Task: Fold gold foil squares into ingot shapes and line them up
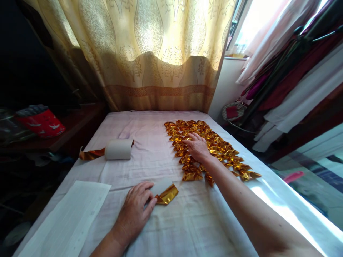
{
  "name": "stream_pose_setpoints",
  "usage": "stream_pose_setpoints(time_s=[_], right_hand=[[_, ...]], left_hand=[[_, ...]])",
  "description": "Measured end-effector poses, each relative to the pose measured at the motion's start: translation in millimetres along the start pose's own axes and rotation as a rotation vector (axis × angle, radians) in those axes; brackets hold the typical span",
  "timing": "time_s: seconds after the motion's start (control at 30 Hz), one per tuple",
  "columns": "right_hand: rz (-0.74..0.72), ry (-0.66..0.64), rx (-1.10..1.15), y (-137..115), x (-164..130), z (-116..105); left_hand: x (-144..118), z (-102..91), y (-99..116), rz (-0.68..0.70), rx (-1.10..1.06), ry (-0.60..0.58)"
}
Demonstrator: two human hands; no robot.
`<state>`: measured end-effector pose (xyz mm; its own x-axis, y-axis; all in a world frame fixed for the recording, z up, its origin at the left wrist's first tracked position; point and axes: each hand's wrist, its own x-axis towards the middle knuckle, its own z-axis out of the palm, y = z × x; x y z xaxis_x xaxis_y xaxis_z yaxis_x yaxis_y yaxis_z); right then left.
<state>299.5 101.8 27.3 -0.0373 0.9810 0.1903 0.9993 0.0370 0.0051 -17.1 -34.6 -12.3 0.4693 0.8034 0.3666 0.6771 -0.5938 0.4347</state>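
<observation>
Bed (pixel 150 125) w/ sheet | L hand (pixel 135 210) flat, pinning foil (pixel 166 194) | R hand (pixel 197 146) spread on folds (pixel 214 146) | keep rows tidy, press lightly

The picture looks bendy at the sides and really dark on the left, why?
Head view: the wide lens curves the edges; the backlit curtain and window glare, leaving the left dark; sun streaks the table; gold foil glints.

- We see bare pale cloth-covered table (pixel 150 132) between the grey paper roll (pixel 118 149) and the spread of folded gold foil pieces (pixel 214 146).
- Near edge: a white paper sheet (pixel 72 214) lies at left.
</observation>
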Motion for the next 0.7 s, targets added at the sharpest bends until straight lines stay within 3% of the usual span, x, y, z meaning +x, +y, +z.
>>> stream_pose_setpoints(time_s=[0.23,0.7], right_hand=[[0.02,-0.048,0.004,-5,11,0],[-0.025,0.016,0.059,-9,-29,-6]], left_hand=[[1,-0.3,1,0.001,-0.008,0.015],[1,1.6,0,-0.004,-0.012,0.02]])
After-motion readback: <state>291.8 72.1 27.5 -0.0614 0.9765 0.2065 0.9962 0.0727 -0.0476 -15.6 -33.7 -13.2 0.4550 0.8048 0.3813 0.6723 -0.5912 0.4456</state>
